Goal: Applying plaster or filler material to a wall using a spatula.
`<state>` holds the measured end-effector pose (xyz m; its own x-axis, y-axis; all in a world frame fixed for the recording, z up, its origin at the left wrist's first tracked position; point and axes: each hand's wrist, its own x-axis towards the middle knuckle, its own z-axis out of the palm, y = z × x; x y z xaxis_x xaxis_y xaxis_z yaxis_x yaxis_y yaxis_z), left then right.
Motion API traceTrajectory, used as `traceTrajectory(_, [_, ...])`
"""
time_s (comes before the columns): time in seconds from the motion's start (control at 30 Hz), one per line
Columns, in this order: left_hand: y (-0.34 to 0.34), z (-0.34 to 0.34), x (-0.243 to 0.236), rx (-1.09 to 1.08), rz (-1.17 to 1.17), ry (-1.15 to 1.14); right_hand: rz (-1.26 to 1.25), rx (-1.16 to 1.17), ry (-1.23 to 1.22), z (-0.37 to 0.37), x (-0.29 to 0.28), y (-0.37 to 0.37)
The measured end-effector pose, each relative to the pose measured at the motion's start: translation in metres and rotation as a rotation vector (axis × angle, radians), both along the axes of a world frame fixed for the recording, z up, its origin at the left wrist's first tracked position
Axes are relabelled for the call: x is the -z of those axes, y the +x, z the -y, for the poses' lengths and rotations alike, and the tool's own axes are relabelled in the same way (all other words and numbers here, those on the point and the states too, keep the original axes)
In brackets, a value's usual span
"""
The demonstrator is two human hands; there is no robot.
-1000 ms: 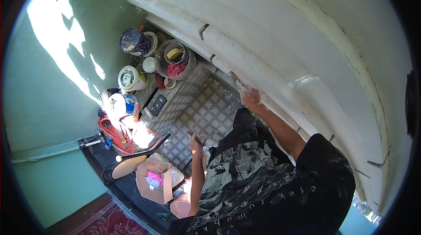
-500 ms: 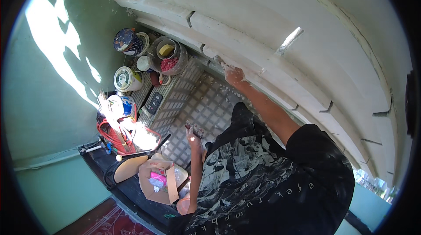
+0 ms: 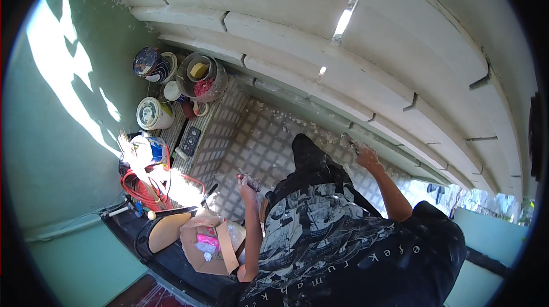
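My left hand [image 3: 248,191] is closed around a putty-smeared scraper [image 3: 252,182] with a red handle end, held low over the tiled floor. To the right, my right hand [image 3: 366,158] grips a small putty knife [image 3: 349,140]; its smeared blade points up and to the left. That hand is clear of the white slatted wall [image 3: 320,46], below its lowest slats. Much of each handle is hidden by my fingers.
A slatted bench [image 3: 214,112] on the left carries a paint bucket [image 3: 155,113], a clear tub [image 3: 219,85] and other containers. Nearer are a coiled red hose [image 3: 137,187] and an open cardboard box [image 3: 229,244]. White crumbs lie on the tiled floor [image 3: 269,141].
My right hand has come away from the slats, moving down and to the right with the putty knife. My left hand still holds its scraper. The view has shifted slightly.
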<state>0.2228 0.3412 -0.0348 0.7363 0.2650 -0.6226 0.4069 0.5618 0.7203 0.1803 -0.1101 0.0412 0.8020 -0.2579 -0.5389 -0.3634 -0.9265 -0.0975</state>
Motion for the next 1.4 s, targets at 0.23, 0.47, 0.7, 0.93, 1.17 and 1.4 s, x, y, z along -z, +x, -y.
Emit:
traceTrajectory(0.23, [0.011,0.024,-0.005,0.094,0.041,-0.013,0.394,0.129,0.009,0.006,-0.019,-0.02])
traceTrajectory(0.47, [-0.014,0.052,-0.005,-0.07,0.03,-0.002,0.663,-0.103,-0.117,0.041,-0.006,0.034])
traceTrajectory(0.7, [-0.07,0.107,0.031,-0.194,0.026,-0.074,0.993,-0.353,-0.259,0.061,0.024,0.062])
traceTrajectory(0.93, [-0.105,0.205,0.026,-0.214,-0.006,-0.11,0.687,-0.451,-0.155,0.131,0.02,0.029])
traceTrajectory(1.17, [-0.11,0.283,-0.03,-0.11,0.002,-0.079,0.99,-0.538,-0.138,0.123,0.032,0.072])
traceTrajectory(1.4, [-0.132,0.301,-0.053,-0.251,-0.031,-0.097,0.761,-0.495,-0.069,0.181,0.019,0.015])
